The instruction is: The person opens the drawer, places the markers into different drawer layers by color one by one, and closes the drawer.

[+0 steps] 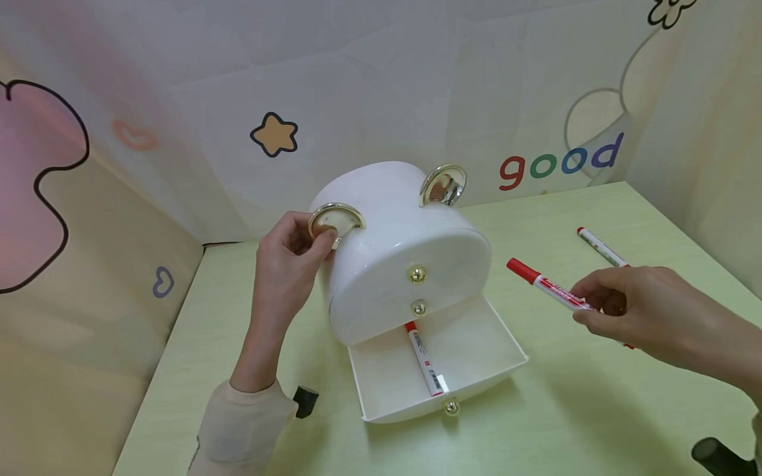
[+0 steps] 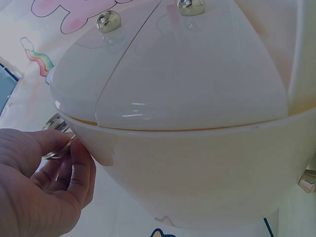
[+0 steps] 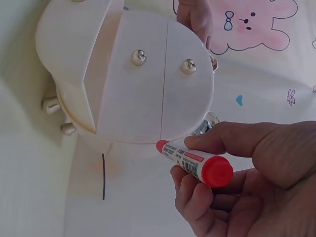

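My left hand (image 1: 292, 254) pinches the gold-rimmed ear (image 1: 336, 218) on the left of a white rounded drawer box (image 1: 381, 198). Its thumb lies over the ear's front, and the left wrist view shows the fingers (image 2: 79, 173) around the ear's edge. At the box's front the lower drawer (image 1: 476, 337) is pulled out, with a red-capped white marker (image 1: 424, 360) lying in it. Right of the drawer, my right hand (image 1: 643, 311) holds another red-and-white marker (image 1: 553, 289) between thumb and fingers, its cap pointing toward the box.
A third marker (image 1: 601, 246) lies on the pale green table (image 1: 536, 218) behind my right hand. The box's other gold ear (image 1: 443, 185) stands up at its right. Round gold knobs (image 1: 417, 274) stick out of the drawer fronts. A printed cloth (image 1: 381, 79) hangs behind.
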Tool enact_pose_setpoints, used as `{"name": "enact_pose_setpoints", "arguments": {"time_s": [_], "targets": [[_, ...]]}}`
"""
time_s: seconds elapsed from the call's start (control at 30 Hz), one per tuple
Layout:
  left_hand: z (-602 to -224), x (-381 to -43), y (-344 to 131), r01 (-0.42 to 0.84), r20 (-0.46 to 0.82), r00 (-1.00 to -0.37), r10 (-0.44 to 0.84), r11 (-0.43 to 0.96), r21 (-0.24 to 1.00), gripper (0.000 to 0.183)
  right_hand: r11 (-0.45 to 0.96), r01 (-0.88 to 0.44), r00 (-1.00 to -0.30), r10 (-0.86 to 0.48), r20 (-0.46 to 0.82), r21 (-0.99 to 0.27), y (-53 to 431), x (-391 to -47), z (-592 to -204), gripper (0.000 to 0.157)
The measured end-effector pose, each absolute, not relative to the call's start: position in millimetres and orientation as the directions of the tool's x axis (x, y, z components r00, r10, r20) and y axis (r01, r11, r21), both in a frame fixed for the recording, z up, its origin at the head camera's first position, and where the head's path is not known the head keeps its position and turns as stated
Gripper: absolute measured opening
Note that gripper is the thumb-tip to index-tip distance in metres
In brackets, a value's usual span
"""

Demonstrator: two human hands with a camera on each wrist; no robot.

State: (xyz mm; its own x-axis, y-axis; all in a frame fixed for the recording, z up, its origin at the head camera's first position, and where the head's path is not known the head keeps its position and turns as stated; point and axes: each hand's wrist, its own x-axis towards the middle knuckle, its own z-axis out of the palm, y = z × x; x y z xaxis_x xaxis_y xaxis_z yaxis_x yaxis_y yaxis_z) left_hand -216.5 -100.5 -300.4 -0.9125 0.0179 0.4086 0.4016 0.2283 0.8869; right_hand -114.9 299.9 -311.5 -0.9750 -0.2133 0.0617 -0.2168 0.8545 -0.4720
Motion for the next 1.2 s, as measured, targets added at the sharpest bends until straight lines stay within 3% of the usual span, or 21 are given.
{"name": "enact_pose_setpoints", "arguments": {"time_s": [0.5, 0.83, 1.2], "targets": [[-300.4, -216.3, -100.0, 0.395, 0.402, -0.915, 0.014, 0.222, 0.891, 0.010, 0.803, -0.196, -0.956, -0.285, -0.073, -0.563, 278.4, -107.5, -315.2, 0.017], [-300.1, -216.0, -100.5, 0.393, 0.401, -0.916, 0.015, 0.231, 0.890, 0.010, 0.797, -0.225, -0.941, -0.327, -0.086, -0.561, 271.0, -113.3, -319.9, 0.019], [-301.0, -216.8, -100.8, 0.402, 0.409, -0.912, 0.016, 0.226, 0.887, 0.010, 0.757, -0.288, -0.916, -0.396, -0.062, -0.587, 255.6, -120.0, -319.3, 0.009]]}}
